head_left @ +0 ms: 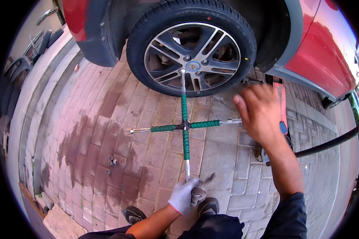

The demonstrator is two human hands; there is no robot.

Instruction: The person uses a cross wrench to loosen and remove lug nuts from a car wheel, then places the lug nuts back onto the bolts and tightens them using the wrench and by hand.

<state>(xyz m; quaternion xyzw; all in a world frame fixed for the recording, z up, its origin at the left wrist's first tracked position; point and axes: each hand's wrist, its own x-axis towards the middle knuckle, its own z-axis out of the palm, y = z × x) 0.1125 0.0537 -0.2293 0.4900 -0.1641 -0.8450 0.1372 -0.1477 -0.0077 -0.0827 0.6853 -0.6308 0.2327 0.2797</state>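
A four-way lug wrench [184,126] with green-wrapped arms stretches from the car wheel [193,51] toward me. Its far end meets the wheel just left of the hub cap [193,66]; whether it sits on a nut I cannot tell. My left hand [184,196], in a whitish glove with dirty grey finger parts, is closed around the wrench's near end. Bare, my right hand [261,111] hovers by the tip of the wrench's right arm. Its thumb stands apart from the fingers, which are slightly blurred, and nothing shows in it.
Several small lug nuts [112,161] lie on damp brick paving at the left. Beyond my right hand stands a red floor jack [282,104], with a long black bar [329,141] reaching right. The red car body [319,59] overhangs the wheel. Stone steps [40,95] run along the left.
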